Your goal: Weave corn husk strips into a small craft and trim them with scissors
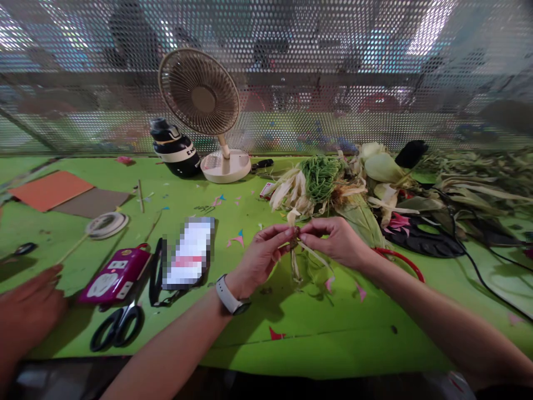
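Hands (266,250) (333,241) pinching husk strip (295,255) between fingertips; strip hanging below, white end poking above.

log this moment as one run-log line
left hand: pinching dry plant strips | right hand: pinching same strips | phone: left of hands | scissors: unheld on table | fan: beyond hands

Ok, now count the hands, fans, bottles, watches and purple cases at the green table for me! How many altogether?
Hands: 3 (left hand, right hand, another person's hand)
Fan: 1
Bottle: 1
Watch: 1
Purple case: 1
Total: 7
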### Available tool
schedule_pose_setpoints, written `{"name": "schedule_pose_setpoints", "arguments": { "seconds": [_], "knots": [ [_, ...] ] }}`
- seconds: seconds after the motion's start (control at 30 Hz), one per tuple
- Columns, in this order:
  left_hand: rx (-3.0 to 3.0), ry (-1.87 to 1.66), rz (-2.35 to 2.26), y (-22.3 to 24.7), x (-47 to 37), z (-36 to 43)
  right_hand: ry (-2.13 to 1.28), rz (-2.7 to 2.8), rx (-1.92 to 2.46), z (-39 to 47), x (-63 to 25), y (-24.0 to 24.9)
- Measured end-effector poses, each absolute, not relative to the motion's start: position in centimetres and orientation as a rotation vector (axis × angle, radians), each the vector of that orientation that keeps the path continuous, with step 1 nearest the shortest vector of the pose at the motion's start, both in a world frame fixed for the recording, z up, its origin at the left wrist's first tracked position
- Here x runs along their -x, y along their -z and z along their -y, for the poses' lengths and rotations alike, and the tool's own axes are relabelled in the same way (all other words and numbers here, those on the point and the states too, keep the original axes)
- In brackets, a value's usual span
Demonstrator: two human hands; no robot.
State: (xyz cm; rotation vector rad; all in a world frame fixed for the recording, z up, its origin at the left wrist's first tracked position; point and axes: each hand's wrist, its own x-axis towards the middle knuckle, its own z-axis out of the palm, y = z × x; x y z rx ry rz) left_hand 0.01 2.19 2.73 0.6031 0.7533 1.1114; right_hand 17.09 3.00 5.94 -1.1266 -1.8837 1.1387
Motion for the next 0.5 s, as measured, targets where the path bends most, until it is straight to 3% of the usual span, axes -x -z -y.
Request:
{"name": "schedule_pose_setpoints", "arguments": {
  "seconds": [0.5],
  "knots": [
    [-0.527,-1.162,-0.754,-1.9,-0.7,-1.8,-1.042,2.001,1.119,-2.8,-16.9,-5.5]
  ]
}}
